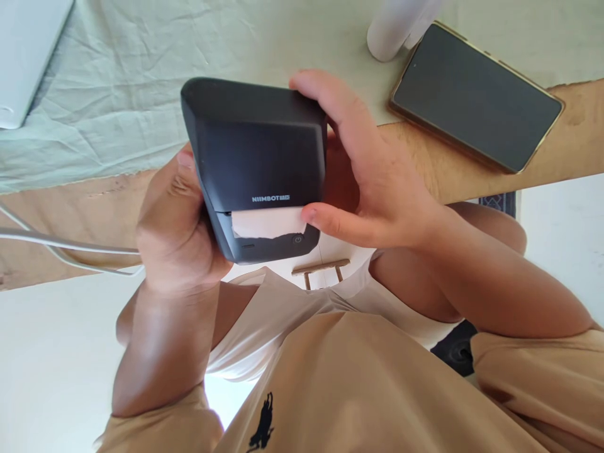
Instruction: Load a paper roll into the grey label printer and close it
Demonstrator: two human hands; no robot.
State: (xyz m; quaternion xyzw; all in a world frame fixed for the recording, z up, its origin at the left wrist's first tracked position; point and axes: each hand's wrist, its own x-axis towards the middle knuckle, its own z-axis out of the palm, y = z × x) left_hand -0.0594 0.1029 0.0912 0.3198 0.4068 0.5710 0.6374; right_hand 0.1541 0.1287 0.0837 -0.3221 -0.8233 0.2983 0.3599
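Note:
A dark label printer (264, 157), marked NIIMBOT, is held up over the table's front edge. White label paper (267, 223) with a torn-looking edge sticks out of its slot, beside a small power button. My left hand (172, 220) is closed around the printer's left side and underside, its thumb along the edge. At the right side, my right hand (377, 170) grips the printer too: the fingers reach to its far right corner, and the thumb tip touches the right end of the paper. The printer hides some of the left fingers.
A phone (476, 97) lies face up near the table edge at right, beside a white cylindrical object (396, 28). A pale green cloth (141, 82) covers the wooden table (94, 226). White cables (70, 242) run at left, below a light flat object (28, 56).

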